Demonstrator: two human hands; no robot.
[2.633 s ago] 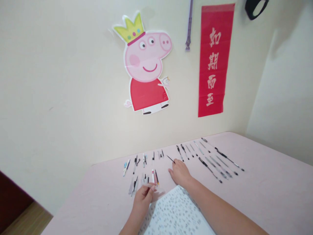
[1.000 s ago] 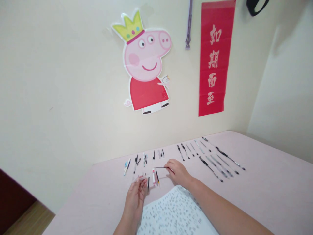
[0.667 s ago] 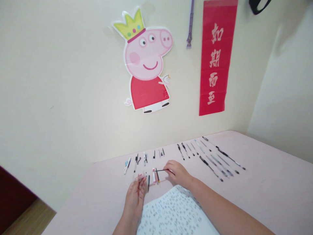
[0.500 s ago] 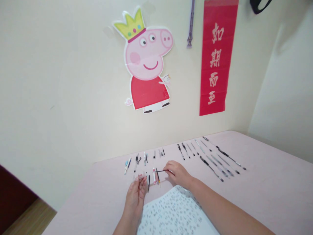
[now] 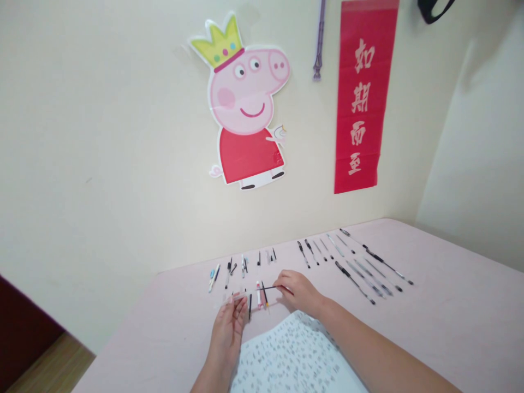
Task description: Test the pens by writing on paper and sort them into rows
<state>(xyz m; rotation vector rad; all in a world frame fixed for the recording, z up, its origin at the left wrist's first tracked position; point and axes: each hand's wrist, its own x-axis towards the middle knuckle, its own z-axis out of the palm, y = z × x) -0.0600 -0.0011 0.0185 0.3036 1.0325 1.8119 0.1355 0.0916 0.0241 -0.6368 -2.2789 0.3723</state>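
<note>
My left hand (image 5: 227,327) pinches a clear pen barrel (image 5: 237,296) at its fingertips, held level above the pink table (image 5: 450,322). My right hand (image 5: 298,289) pinches a thin black refill (image 5: 268,287) that points left towards the barrel's open end. The refill's tip is close to the barrel; whether it is inside I cannot tell. Loose pen parts (image 5: 257,297) lie on the table just beyond both hands.
A row of assembled pens (image 5: 356,262) lies to the right. More pen parts (image 5: 241,265) lie near the wall. A white sheet with printed marks (image 5: 295,360) lies under my forearms. A cartoon pig cut-out (image 5: 245,109) and a red banner (image 5: 362,98) hang on the wall.
My right hand picked up the black refill from the table and swung it left. My left hand lifted the clear barrel; the two now nearly meet.
</note>
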